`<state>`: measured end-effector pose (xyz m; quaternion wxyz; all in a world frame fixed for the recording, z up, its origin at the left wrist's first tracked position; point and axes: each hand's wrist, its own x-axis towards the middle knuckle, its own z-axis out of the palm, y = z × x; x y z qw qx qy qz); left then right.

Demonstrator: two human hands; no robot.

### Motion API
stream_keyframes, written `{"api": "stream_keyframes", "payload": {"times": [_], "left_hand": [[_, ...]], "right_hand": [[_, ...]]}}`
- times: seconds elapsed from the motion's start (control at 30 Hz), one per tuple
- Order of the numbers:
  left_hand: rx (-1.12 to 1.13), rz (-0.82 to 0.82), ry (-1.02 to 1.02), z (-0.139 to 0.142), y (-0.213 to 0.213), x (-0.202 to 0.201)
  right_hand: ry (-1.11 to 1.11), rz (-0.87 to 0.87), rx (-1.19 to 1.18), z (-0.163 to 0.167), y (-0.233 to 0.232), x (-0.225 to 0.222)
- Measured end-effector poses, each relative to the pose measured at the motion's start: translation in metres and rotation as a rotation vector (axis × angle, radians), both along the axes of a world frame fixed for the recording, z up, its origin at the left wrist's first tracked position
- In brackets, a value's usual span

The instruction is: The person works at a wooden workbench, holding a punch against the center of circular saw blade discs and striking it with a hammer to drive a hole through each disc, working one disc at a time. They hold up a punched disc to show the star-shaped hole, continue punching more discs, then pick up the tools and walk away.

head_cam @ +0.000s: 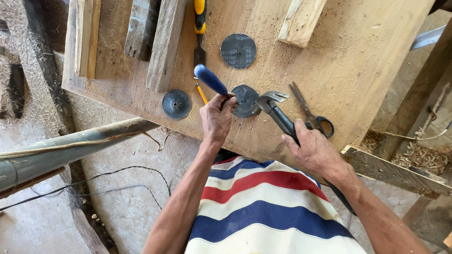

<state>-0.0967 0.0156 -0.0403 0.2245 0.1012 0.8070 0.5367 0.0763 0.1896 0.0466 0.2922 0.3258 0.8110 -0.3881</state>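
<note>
Left hand point(216, 117) clenched round blue-handled tool point(210, 80), tip down on a dark disc point(246, 101) flat on the bench point(329, 70) (apparently pinning it). Right hand point(315, 153) grips hammer point(275, 110), head beside the disc. Scissors point(310, 113) lie further right.

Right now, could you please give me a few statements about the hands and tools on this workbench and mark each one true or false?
1. The left hand grips a blue-handled tool. True.
2. The right hand holds the scissors. False: it holds a claw hammer; the scissors lie on the wooden board.
3. Three dark round discs lie on the board. True.
4. The hammer head rests on the far disc. False: it is beside the near disc.
</note>
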Motion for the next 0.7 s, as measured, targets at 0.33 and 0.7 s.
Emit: {"api": "stream_keyframes", "payload": {"times": [0.33, 0.7], "left_hand": [[-0.012, -0.038, 0.044, -0.004, 0.0, 0.003], [-0.012, -0.079, 0.078, -0.001, -0.002, 0.003]], "right_hand": [[0.015, 0.007, 0.013, -0.009, 0.001, 0.006], [0.047, 0.007, 0.014, -0.012, 0.002, 0.008]]}}
